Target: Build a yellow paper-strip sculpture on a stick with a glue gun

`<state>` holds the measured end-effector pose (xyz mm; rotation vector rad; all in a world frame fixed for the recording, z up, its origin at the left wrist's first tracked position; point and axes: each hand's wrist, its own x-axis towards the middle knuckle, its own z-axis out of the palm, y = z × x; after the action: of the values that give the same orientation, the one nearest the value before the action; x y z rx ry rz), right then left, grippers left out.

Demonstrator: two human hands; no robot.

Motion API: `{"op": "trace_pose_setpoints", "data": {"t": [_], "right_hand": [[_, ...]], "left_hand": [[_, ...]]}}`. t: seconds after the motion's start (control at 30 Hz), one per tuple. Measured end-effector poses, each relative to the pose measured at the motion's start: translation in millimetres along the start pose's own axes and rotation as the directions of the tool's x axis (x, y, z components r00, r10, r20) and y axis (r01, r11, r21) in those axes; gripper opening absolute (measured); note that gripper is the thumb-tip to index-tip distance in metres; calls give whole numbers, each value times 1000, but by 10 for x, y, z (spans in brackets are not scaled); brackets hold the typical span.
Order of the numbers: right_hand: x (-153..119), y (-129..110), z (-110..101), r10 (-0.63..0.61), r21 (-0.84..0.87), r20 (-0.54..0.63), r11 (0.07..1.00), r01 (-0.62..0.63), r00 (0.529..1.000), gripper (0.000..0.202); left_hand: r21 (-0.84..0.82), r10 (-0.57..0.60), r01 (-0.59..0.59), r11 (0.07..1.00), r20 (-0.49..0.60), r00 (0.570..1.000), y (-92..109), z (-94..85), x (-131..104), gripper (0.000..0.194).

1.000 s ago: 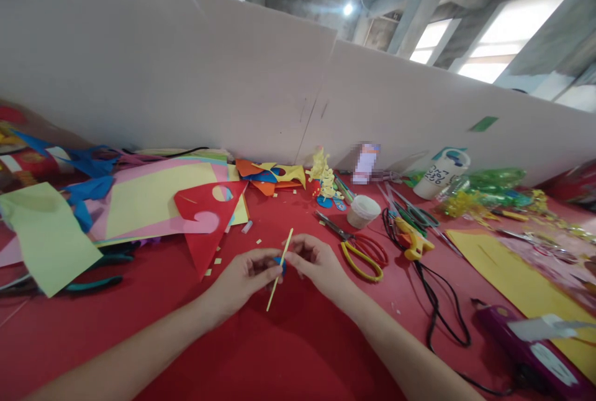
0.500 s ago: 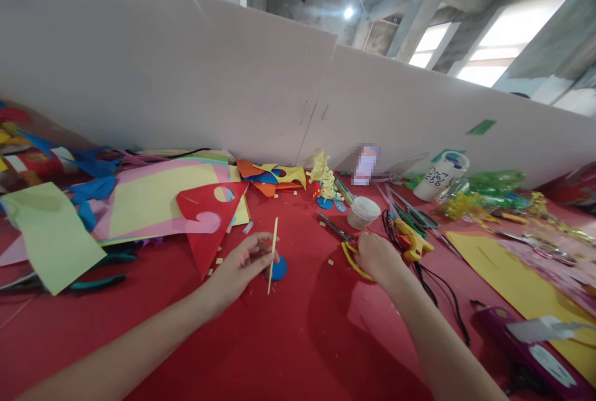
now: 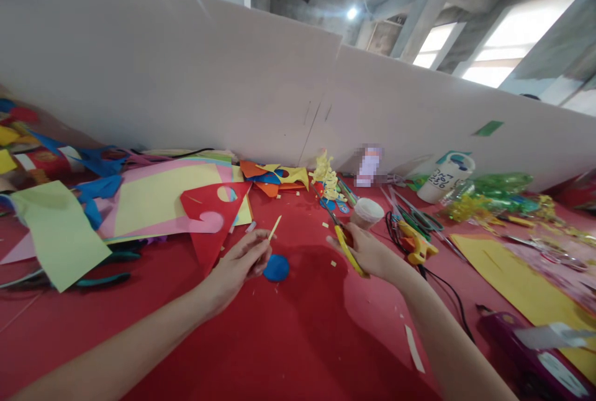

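Pinched in the fingers of my left hand (image 3: 246, 256) is a thin pale yellow strip (image 3: 275, 227), its free end pointing up and away. Just right of that hand a round blue disc (image 3: 276, 268) lies flat on the red tabletop (image 3: 261, 351). My right hand (image 3: 367, 251) is closed round the yellow handles of a pair of scissors (image 3: 345, 246), the blades pointing away and a little left. A white tub (image 3: 367, 211) stands right behind this hand. Small yellow snippets (image 3: 333, 263) are scattered between the hands.
Coloured sheets (image 3: 158, 202) and a red cut-out piece (image 3: 209, 221) lie at left. A yellow ruffled piece (image 3: 327, 177) stands at the back. To the right are a yellow glue gun (image 3: 416, 243) with black cord, a white cup (image 3: 444, 180) and a purple device (image 3: 531, 351).
My right hand has lifted the scissors from the table and turned them. The strip in my left hand has tilted, with less of it showing. A pale strip now shows beside my right forearm.
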<state>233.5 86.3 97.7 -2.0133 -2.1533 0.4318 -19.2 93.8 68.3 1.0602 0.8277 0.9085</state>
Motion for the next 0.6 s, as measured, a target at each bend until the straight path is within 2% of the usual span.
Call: {"op": "trace_pose_setpoints", "data": {"t": [0.1, 0.17, 0.37, 0.47, 0.6], "right_hand": [[-88, -157, -8, -242, 282, 7, 931, 230, 970, 35], [-145, -258, 2, -304, 345, 21, 896, 278, 952, 33], [-215, -468, 24, -282, 231, 141, 941, 245, 949, 38], [-229, -517, 7, -240, 167, 178, 963, 211, 954, 41], [-252, -536, -9, -246, 146, 204, 965, 219, 948, 45]], "left_hand": [[-27, 17, -17, 999, -16, 1000, 5, -17, 14, 26], [-52, 12, -14, 999, -35, 999, 19, -25, 22, 27], [-88, -27, 23, 996, -49, 998, 76, -18, 16, 27], [-94, -17, 16, 995, -10, 1000, 73, -7, 13, 26], [-96, -39, 47, 994, 89, 995, 59, 1, 12, 21]]}}
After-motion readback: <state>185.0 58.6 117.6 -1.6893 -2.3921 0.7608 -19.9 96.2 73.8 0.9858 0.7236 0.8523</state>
